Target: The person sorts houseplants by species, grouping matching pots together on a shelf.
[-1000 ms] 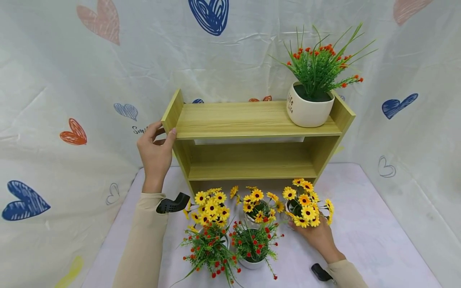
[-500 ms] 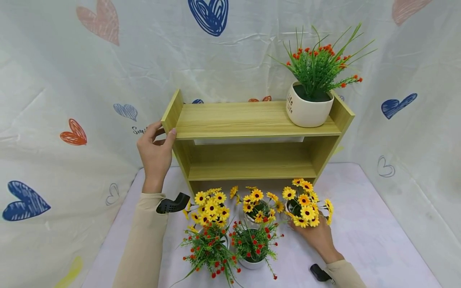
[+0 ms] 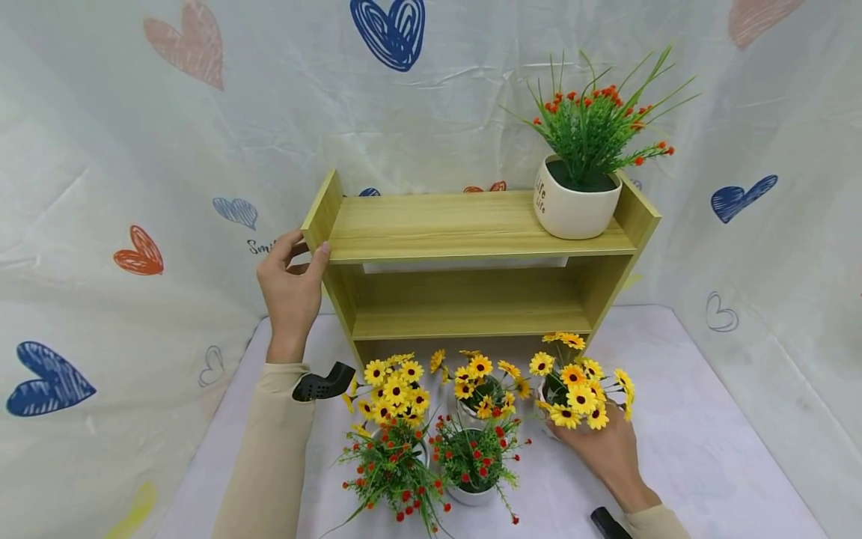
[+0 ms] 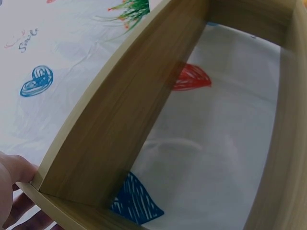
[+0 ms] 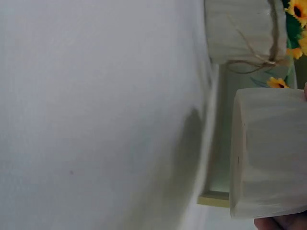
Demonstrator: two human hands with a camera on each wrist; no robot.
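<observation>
In the head view my left hand point(image 3: 289, 299) grips the upper left front corner of a wooden shelf unit point(image 3: 438, 224). Its thumb point(image 4: 18, 167) lies against the panel edge in the left wrist view, fingers on the outer side. My right hand point(image 3: 606, 453) holds a white pot point(image 5: 273, 153) of yellow sunflowers point(image 3: 579, 393) at the shelf's lower right front. The right wrist view shows that pot's underside raised off the table. A second sunflower pot point(image 3: 471, 408) stands to its left, and farther left is another bunch of sunflowers point(image 3: 393, 389).
A cream pot point(image 3: 575, 209) with red-flowered grass stands on the top board's right end. Two red-flowered plants, one left point(image 3: 397, 468) and one right point(image 3: 474, 464), stand at the table's front. The unit stands near a heart-printed curtain point(image 3: 431, 112).
My right hand and its sunflower pot have shifted slightly right and risen off the table. The left hand keeps its place on the shelf corner.
</observation>
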